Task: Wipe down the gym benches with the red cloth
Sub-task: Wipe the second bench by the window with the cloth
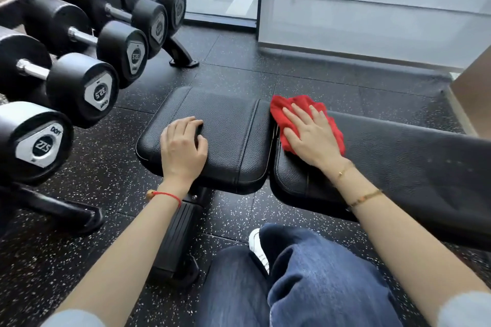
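A black padded gym bench lies across the middle, with a short seat pad on the left and a long back pad running off to the right. The red cloth lies crumpled on the near end of the back pad, right beside the gap between the pads. My right hand presses flat on the cloth with straight, spread fingers. My left hand rests on the left part of the seat pad with its fingers curled under, holding nothing.
A rack of black dumbbells lines the left side, its foot on the speckled rubber floor. A glass wall stands behind the bench. The bench's base and my jeans-clad legs fill the foreground.
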Demonstrator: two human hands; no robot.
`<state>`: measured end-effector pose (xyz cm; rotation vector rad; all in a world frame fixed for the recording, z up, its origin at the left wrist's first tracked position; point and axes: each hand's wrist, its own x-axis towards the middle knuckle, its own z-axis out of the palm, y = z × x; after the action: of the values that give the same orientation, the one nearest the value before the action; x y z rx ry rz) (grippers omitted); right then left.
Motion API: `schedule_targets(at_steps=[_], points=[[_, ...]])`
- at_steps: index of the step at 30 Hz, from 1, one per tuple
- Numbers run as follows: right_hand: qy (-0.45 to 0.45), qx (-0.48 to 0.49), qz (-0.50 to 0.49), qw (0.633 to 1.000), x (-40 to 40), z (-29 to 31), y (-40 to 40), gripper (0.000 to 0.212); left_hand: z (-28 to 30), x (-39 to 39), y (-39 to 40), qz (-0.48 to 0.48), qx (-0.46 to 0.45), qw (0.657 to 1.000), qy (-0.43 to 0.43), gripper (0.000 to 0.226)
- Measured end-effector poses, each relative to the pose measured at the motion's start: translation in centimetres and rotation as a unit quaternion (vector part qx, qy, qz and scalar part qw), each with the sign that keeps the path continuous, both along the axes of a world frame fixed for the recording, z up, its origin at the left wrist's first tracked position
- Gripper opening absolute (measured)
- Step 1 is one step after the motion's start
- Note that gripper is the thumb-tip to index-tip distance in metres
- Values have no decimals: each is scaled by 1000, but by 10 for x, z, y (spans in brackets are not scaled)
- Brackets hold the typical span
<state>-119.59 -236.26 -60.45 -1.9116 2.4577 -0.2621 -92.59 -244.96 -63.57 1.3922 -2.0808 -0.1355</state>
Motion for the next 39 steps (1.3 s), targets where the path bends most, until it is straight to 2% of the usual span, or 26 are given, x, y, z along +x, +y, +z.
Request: schedule_targets(at_steps=[4, 8, 10, 14, 21, 27, 29, 32, 36, 39], points=[[-20, -4, 43, 999, 35, -1, -7, 55, 0, -1, 1, -1, 3, 1000, 1, 35], [-29, -6, 111, 993, 38, 0, 39, 54, 1, -2, 0, -1, 23, 1000, 4, 35], [-33, -7, 112, 993, 27, 0, 61, 53, 4, -7, 4, -7, 32, 999, 14, 35], [-55, -23, 46, 997, 1, -1, 77, 53, 9, -35, 25, -47, 34, 998, 23, 36], [-46, -45, -50, 997, -6, -3, 38, 52, 7, -76, 47, -68, 41, 997, 8, 35], [-71, -43, 36, 996, 5, -4, 70, 49, -3, -76, 47, -59, 5, 998, -7, 36], [-72, -48, 37, 996, 0, -7, 88, 50, -4, -76, 46, -62, 1, 998, -6, 37], [-60, -52, -20, 997, -20, -9, 93, 51, -6, -76, 47, -63, -1, 998, 0, 37], [-56, -45, -150, 986, -49, -5, 66, 51, -6, -76, 48, -59, -5, 998, 0, 37], [-59, -33, -148, 987, -44, -1, 44, 51, -5, -77, 48, -58, -2, 998, -2, 36]])
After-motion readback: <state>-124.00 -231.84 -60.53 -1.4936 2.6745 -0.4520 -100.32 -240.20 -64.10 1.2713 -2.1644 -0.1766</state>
